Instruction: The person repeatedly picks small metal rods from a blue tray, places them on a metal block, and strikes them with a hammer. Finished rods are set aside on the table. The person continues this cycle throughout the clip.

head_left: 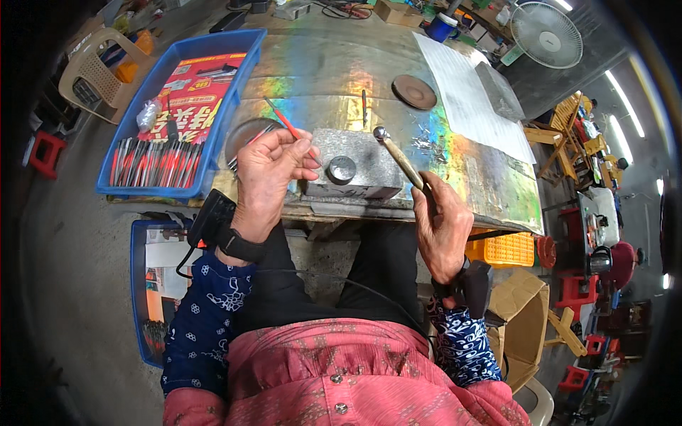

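Note:
My left hand point(268, 177) pinches a slim pointed tool point(285, 122) with a red middle and a dark tip, held slanted over the left edge of a grey metal block point(366, 160). On that block sits a short round metal piece point(342, 169), its top shiny. My right hand point(444, 224) is wrapped round the wooden handle of a small hammer point(402, 160). The hammer's rounded metal head is raised by the block's right side. Behind my left hand, a round dish point(245, 135) with more slim tools is partly hidden.
At the left, a blue tray point(105, 174) holds a row of red-and-black slim tools. A dark rod point(364, 108), a brown disc point(415, 92), small metal bits point(430, 146) and a white sheet point(462, 92) lie on the table. Below right are a yellow crate point(504, 250) and a cardboard box point(522, 323).

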Demonstrator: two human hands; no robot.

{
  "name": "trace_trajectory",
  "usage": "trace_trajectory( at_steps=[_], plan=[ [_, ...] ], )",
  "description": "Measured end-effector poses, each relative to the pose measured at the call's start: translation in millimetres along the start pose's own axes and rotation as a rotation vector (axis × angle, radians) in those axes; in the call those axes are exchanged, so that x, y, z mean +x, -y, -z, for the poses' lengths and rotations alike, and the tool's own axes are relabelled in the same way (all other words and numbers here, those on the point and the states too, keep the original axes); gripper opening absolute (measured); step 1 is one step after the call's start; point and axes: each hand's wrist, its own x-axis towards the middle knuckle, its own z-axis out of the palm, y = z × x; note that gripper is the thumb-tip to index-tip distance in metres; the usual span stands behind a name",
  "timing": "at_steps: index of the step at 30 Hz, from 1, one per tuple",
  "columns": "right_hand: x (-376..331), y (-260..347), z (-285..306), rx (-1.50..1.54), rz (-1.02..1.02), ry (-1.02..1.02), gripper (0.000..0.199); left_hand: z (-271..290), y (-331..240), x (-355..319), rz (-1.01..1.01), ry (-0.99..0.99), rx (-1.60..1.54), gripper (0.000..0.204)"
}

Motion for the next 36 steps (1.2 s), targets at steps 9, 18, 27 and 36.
trace_trajectory(
  at_steps=[9, 18, 27, 36],
  plan=[
    [-14.0, -14.4, -41.5, -0.221, 0.048, -0.004, 0.052, 45.7, -10.3, -2.7, -0.167, -0.181, 0.520, 0.020],
    [-18.5, -9.2, -51.1, -0.104, -0.054, 0.072, 0.041, 67.3, -2.2, 3.4, -0.465, -0.087, 1.641, 0.009],
    [-16.0, -7.3, -46.5, -0.100, -0.095, 0.116, 0.042, 76.1, 11.9, 5.4, -0.451, -0.049, 1.804, 0.007],
    [-13.7, -7.5, -44.8, -0.108, -0.046, 0.130, 0.043, 83.4, -33.0, -6.5, -0.607, -0.213, 1.702, 0.006]
  ],
)
